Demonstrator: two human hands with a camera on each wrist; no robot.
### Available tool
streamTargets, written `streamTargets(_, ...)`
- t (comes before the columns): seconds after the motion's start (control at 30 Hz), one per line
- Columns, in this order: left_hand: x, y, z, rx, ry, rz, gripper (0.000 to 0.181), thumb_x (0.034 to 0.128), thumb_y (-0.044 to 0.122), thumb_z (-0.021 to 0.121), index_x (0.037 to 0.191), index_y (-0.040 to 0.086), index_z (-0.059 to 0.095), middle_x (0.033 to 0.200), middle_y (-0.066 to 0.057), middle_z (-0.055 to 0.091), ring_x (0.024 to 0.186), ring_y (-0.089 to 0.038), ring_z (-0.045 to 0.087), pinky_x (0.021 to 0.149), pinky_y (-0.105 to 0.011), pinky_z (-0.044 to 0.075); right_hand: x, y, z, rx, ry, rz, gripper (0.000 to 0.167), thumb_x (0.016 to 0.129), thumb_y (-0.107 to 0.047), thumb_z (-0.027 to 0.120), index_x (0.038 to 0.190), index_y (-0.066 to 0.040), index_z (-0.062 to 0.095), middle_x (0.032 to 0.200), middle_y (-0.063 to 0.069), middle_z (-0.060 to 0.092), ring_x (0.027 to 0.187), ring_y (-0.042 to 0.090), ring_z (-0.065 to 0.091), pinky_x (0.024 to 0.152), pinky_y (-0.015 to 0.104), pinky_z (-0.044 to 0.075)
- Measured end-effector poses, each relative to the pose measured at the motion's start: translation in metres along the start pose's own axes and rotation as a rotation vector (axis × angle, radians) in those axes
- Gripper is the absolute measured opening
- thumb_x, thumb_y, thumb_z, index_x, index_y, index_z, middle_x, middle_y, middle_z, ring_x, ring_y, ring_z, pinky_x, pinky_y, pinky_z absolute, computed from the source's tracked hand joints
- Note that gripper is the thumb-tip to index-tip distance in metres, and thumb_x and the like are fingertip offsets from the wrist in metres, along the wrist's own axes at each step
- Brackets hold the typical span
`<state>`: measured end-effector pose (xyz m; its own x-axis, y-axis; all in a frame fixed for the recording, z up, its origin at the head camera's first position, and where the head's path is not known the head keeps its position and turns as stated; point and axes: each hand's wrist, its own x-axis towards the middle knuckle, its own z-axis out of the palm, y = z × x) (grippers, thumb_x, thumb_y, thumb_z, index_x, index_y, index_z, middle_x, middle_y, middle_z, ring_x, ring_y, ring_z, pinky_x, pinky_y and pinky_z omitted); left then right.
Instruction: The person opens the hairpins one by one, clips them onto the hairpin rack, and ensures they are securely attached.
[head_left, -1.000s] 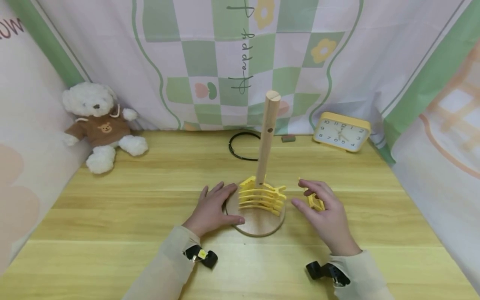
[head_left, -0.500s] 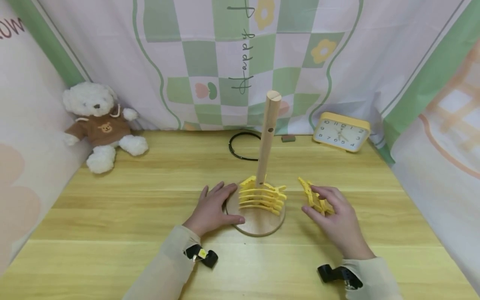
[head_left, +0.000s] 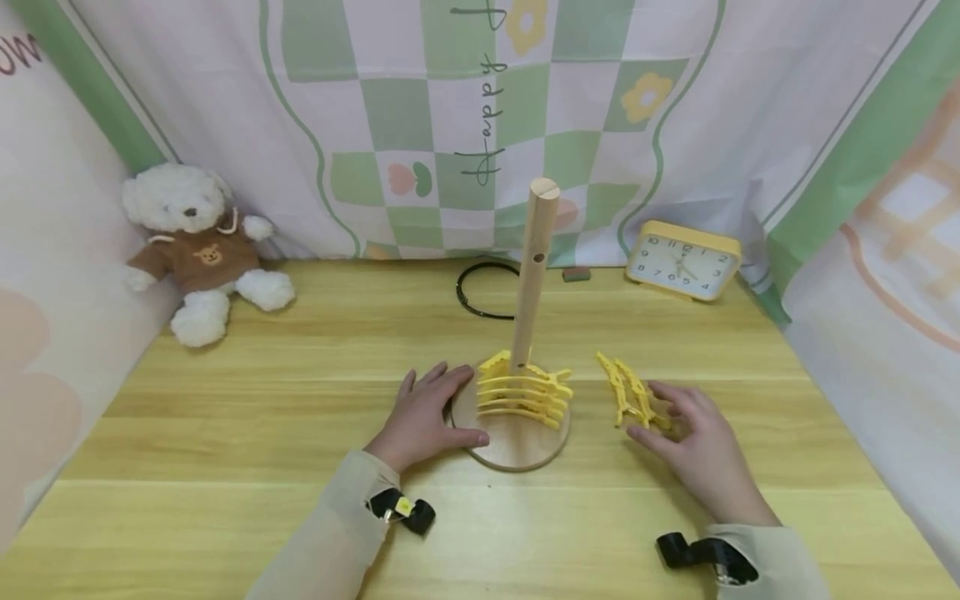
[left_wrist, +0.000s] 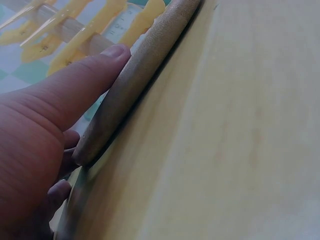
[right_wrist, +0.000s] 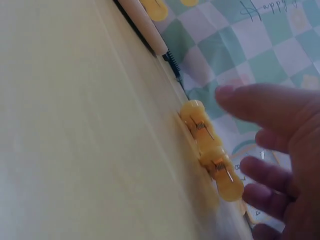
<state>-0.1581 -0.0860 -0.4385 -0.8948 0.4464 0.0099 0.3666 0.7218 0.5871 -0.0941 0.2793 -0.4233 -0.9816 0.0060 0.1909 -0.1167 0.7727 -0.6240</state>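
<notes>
A wooden post (head_left: 531, 283) stands upright on a round wooden base (head_left: 517, 450). Several yellow curved pieces (head_left: 521, 398) are stacked around its foot. My left hand (head_left: 423, 421) rests at the base's left side, thumb on the rim, fingers spread; in the left wrist view the thumb lies against the base edge (left_wrist: 125, 85). To the right of the base, more yellow pieces (head_left: 630, 392) lie side by side on the table. My right hand (head_left: 705, 442) is beside them, fingers loosely bent and parted; the right wrist view shows two small springs on the yellow pieces (right_wrist: 210, 150), apart from the thumb.
Behind the post lie a black ring (head_left: 461, 292) and a small grey-brown block (head_left: 577, 274). A yellow clock (head_left: 682, 262) stands at the back right, and a white plush bear (head_left: 202, 250) in a brown top sits at the back left. A patterned cloth (head_left: 480, 108) hangs behind.
My right hand has moved right, off the yellow pieces beside the base, and more of them shows. My left hand has stayed at the base.
</notes>
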Motion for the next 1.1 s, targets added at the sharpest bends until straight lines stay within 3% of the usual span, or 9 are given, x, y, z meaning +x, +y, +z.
streamTargets(0.17,-0.001,0.0,-0.001,-0.011,0.002,0.0,0.101,0.0739,0.061,0.081,0.155,0.019,0.039,0.158,0.001,0.04,0.152,-0.025,0.021,0.122,-0.055,-0.003,0.0,0.003,-0.001,-0.05,-0.05,0.114,0.08,0.083,-0.044,0.081,0.138,0.004,0.051,0.122,0.023,0.057,0.102,0.036,0.056,0.083,0.055,0.049)
streamTargets(0.37,-0.001,0.002,-0.002,-0.007,-0.004,-0.005,0.101,0.074,0.061,0.081,0.156,0.019,0.039,0.158,0.001,0.04,0.152,-0.025,0.021,0.122,-0.054,-0.003,-0.001,0.004,-0.003,-0.065,-0.109,0.269,0.085,0.081,-0.056,0.078,0.131,0.008,0.052,0.121,0.028,0.055,0.108,0.042,0.054,0.089,0.06,0.044)
streamTargets(0.57,0.0,0.002,-0.002,0.008,-0.001,-0.004,0.101,0.0739,0.062,0.081,0.156,0.019,0.039,0.158,0.001,0.04,0.152,-0.024,0.022,0.122,-0.054,-0.002,-0.003,0.008,-0.004,-0.11,-0.106,0.273,0.079,0.083,-0.06,0.074,0.122,0.008,0.06,0.119,0.03,0.057,0.107,0.045,0.055,0.087,0.061,0.044)
streamTargets(0.7,0.0,0.002,-0.002,0.002,0.0,-0.003,0.101,0.074,0.062,0.081,0.156,0.019,0.039,0.158,0.001,0.04,0.152,-0.024,0.021,0.122,-0.054,-0.002,-0.005,0.009,-0.004,-0.066,-0.01,0.302,0.067,0.086,-0.05,0.076,0.123,0.004,0.062,0.11,0.025,0.062,0.095,0.038,0.059,0.075,0.049,0.049)
streamTargets(0.83,-0.001,0.002,-0.002,-0.004,0.0,-0.005,0.101,0.0741,0.061,0.081,0.156,0.019,0.039,0.158,0.001,0.04,0.152,-0.024,0.021,0.122,-0.054,-0.002,-0.005,0.006,-0.003,-0.031,0.147,0.333,0.049,0.088,-0.034,0.077,0.124,-0.003,0.064,0.092,0.013,0.065,0.076,0.02,0.056,0.059,0.028,0.043)
streamTargets(1.1,-0.001,0.003,-0.002,-0.017,0.0,-0.004,0.1,0.0741,0.06,0.081,0.155,0.018,0.04,0.158,0.001,0.041,0.152,-0.024,0.021,0.122,-0.054,-0.003,-0.004,-0.007,-0.005,0.087,0.381,0.326,0.039,0.085,-0.019,0.079,0.121,-0.008,0.07,0.086,-0.004,0.064,0.061,0.005,0.049,0.044,0.02,0.037)
